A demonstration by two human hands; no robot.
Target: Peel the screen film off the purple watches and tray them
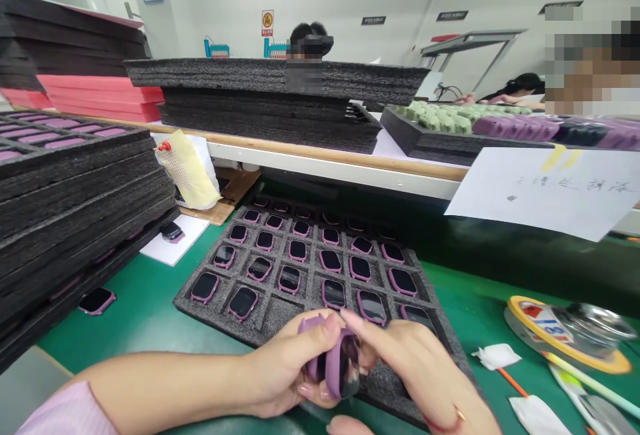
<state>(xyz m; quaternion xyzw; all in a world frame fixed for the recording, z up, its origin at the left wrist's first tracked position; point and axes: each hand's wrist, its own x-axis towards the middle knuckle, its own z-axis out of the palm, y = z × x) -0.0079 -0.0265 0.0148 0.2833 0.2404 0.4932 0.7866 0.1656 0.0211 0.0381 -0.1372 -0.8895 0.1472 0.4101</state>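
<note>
I see the left hand (285, 372) and right hand (417, 372), grips closed on one purple plastic smartwatch body (336, 363) between them.

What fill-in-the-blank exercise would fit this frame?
1. The left hand and right hand hold a watch body with a ____ casing.
2. The foam tray lies on a ____ mat.
3. The tall stack of foam trays stands on the person's ____ side.
Missing words: purple; green; left.
</note>
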